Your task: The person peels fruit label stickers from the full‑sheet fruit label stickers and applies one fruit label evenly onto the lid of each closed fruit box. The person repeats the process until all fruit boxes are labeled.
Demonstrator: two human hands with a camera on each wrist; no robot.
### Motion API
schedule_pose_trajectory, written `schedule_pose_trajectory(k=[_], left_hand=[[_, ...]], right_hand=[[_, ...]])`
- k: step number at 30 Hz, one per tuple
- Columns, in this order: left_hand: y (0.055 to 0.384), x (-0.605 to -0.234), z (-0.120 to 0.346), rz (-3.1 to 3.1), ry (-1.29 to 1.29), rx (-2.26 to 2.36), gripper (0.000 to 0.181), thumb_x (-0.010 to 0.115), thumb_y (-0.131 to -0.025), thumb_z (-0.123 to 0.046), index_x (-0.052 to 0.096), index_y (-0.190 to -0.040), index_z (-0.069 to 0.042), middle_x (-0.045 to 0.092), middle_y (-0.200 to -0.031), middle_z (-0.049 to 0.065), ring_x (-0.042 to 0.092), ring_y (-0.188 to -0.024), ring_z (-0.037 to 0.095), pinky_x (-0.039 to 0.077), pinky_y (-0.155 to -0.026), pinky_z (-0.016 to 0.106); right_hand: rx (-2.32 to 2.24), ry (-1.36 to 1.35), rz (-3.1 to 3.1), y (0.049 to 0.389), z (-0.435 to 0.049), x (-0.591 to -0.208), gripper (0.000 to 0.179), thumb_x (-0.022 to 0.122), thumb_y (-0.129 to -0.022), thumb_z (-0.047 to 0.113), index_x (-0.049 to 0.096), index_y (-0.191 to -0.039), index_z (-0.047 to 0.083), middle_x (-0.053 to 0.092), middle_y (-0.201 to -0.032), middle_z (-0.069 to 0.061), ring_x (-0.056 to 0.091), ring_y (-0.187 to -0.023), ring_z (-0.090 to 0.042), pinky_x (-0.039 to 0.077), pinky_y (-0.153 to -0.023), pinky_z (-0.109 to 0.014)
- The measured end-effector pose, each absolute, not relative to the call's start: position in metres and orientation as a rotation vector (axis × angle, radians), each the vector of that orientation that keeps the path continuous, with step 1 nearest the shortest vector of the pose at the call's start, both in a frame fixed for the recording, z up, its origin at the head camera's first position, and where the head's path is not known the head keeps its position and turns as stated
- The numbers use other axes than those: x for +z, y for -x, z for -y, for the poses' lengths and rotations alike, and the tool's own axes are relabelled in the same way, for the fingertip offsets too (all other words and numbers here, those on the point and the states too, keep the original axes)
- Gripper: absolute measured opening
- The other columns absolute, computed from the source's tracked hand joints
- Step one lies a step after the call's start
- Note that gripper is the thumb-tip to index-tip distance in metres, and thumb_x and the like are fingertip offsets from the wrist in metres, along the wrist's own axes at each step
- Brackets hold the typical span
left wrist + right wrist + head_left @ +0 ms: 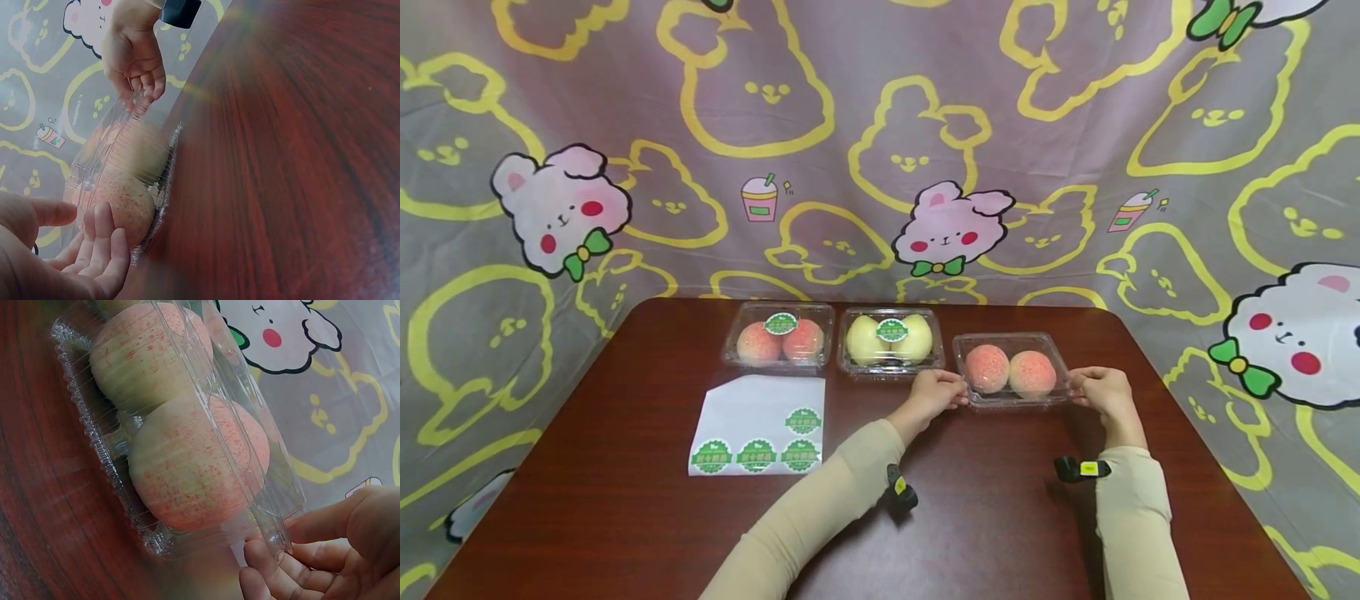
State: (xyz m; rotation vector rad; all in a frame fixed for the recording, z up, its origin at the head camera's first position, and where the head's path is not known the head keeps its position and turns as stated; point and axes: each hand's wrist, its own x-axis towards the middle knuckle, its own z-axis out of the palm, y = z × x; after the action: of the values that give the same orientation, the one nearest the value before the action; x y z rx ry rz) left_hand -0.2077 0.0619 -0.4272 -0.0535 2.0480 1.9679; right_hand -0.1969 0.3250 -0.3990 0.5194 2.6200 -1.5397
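Observation:
A clear plastic clamshell box [1013, 340] with two peaches [200, 462] inside stands at the right of the row on the table. My left hand [935, 395] holds its left end, the thumb at the lid's rim and the fingers along the side in the left wrist view. At the opposite end my right hand [1101, 390] pinches the rim between thumb and fingers, as the right wrist view shows. No sticker shows on this box's lid.
Left of it stand a box of yellow-green fruit [891, 343] and another box of peaches [778, 337], each with a green round sticker on its lid. A white sheet [752, 408] with several green stickers lies in front. A patterned curtain [850, 183] hangs behind the brown table [977, 517].

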Motion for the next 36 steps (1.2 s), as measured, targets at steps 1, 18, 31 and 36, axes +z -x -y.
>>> schedule_pose_trajectory(k=[1, 18, 31, 36], left_hand=[[0.209, -0.429, -0.062, -2.043, 0.051, 1.966, 0.021, 0.058, -0.091, -0.003, 0.066, -0.106, 0.010, 0.071, -0.099, 0.028, 0.063, -0.062, 0.006, 0.059, -0.068, 0.025], [0.201, -0.431, -0.054, -1.989, -0.040, 1.861, 0.018, 0.060, -0.090, -0.003, 0.068, -0.099, 0.010, 0.073, -0.082, 0.019, 0.059, -0.056, 0.004, 0.057, -0.063, 0.021], [0.188, -0.425, -0.041, -1.955, -0.144, 1.725, 0.017, 0.061, -0.090, -0.003, 0.067, -0.100, 0.010, 0.072, -0.096, 0.028, 0.060, -0.057, 0.005, 0.061, -0.073, 0.033], [0.191, -0.427, -0.041, -1.968, -0.104, 1.753, 0.020, 0.061, -0.092, -0.007, 0.066, -0.101, 0.009, 0.073, -0.087, 0.024, 0.059, -0.055, 0.005, 0.060, -0.067, 0.028]], right_hand=[[-1.539, -0.520, -2.623, 0.197, -0.325, -0.399, 0.033, 0.047, -0.095, 0.002, 0.054, -0.119, -0.019, 0.063, -0.067, 0.012, 0.060, -0.060, 0.000, 0.057, -0.060, -0.021], [-1.405, -0.468, -2.584, 0.179, -0.327, -0.389, 0.033, 0.044, -0.093, 0.001, 0.053, -0.117, -0.020, 0.063, -0.068, 0.008, 0.060, -0.063, -0.004, 0.056, -0.060, -0.023], [-1.212, -0.306, -2.549, 0.167, -0.334, -0.380, 0.028, 0.043, -0.094, 0.002, 0.056, -0.108, -0.018, 0.063, -0.072, 0.002, 0.057, -0.065, -0.009, 0.054, -0.061, -0.024], [-1.239, -0.308, -2.541, 0.168, -0.335, -0.381, 0.030, 0.045, -0.096, 0.005, 0.054, -0.111, -0.019, 0.064, -0.072, 0.004, 0.058, -0.064, -0.007, 0.054, -0.061, -0.024]])
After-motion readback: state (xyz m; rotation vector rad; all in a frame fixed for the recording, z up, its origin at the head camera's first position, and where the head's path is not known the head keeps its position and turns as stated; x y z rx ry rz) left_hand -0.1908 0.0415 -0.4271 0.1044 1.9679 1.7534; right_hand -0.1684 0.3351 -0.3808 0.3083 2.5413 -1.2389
